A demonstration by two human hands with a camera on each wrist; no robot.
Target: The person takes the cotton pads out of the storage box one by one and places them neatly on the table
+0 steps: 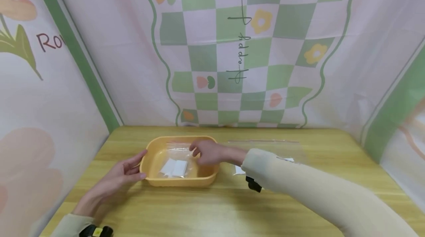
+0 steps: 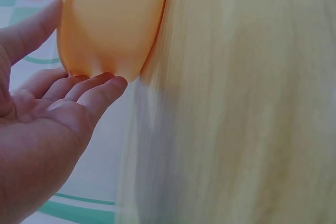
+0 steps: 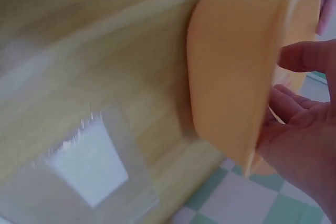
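Observation:
An orange-yellow plastic tub [image 1: 180, 182] stands on the table. Inside it lies a clear zip bag [image 1: 179, 152] with flat white pieces [image 1: 179, 168] in it. My left hand [image 1: 121, 176] holds the tub's left end, its thumb and fingers spread against the rim and outer wall. Over the tub's right side, my right hand [image 1: 209, 152] reaches in beside the bag; its fingers are loosely bent, with a gap between thumb and fingers in the right wrist view. I see nothing held there. The right hand partly hides the tub's right rim.
Another clear zip bag [image 1: 265, 146] with a white piece [image 3: 94, 163] lies on the wooden table [image 1: 186, 211], right of the tub and partly behind my right forearm. Printed cloth [image 1: 229, 56] hangs along the back edge and both sides.

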